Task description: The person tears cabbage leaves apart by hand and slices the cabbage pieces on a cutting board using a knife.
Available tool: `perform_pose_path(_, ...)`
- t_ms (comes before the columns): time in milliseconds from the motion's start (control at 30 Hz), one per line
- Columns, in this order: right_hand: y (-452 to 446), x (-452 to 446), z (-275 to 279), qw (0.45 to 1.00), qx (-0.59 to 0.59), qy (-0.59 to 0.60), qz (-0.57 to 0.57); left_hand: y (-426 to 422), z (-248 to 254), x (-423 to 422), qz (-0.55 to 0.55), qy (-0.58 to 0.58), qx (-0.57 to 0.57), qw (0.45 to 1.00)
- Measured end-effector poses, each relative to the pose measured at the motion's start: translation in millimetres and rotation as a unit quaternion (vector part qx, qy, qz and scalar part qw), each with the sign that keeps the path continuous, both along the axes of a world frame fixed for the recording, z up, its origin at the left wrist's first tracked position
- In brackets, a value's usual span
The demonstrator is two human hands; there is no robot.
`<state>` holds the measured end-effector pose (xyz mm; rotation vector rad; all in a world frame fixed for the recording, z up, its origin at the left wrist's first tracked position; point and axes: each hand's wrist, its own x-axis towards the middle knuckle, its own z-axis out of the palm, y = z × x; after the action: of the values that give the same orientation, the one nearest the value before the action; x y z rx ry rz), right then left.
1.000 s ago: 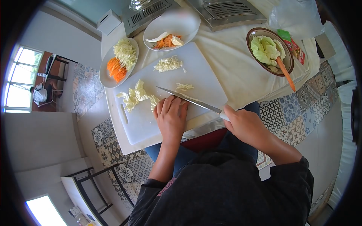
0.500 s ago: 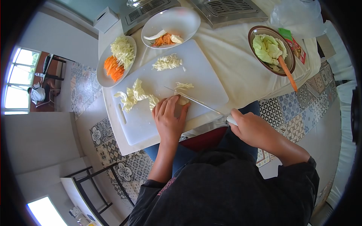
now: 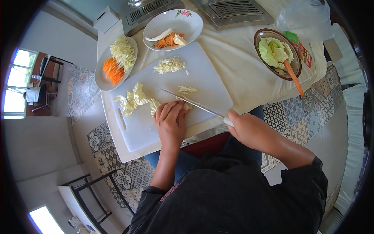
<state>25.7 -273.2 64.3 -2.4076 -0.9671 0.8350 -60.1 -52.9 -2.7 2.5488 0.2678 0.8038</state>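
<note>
My right hand (image 3: 249, 126) is wrapped round the white handle of a knife (image 3: 202, 108), whose blade slants across the white cutting board (image 3: 202, 74). Close beside the blade, my left hand (image 3: 170, 121) presses with bent fingers on a piece of cabbage (image 3: 187, 105), mostly hidden under the fingertips. Just beyond the blade lies a little sliced cabbage (image 3: 187, 90). Farther up the board is a pile of chopped cabbage (image 3: 170, 65). Loose cabbage leaves (image 3: 134, 100) rest left of my left hand.
A plate (image 3: 101, 79) of shredded carrot and cabbage stands at the left. Behind the board is a white bowl (image 3: 171, 20) with carrot and cabbage bits. At right, a brown-rimmed bowl (image 3: 258, 52) holds cabbage and a carrot (image 3: 294, 79). Metal stoves (image 3: 237, 13) stand at the back.
The knife and my right hand have moved a little to the left, the blade now reaching farther past my left fingertips. The whole view has shifted slightly.
</note>
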Motion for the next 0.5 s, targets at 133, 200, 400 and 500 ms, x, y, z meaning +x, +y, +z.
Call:
perform_pose_path(133, 14, 5, -11, 0.998, 0.018, -0.059, 0.029, 0, -1, -1, 0.001, -0.005, 0.006, 1.0)
perform_pose_path(200, 13, 3, -13, 0.996, 0.016, -0.08, 0.032, -1, -3, -2, 0.007, -0.005, 0.014, 1.0)
perform_pose_path(400, -7, -1, -4, 0.996, -0.001, -0.09, 0.014, -6, 0, -2, 0.027, -0.02, 0.019, 0.999)
perform_pose_path(500, -15, -1, -10, 0.995, 0.018, -0.101, 0.005, -4, -3, -4, 0.03, -0.036, 0.023, 0.999)
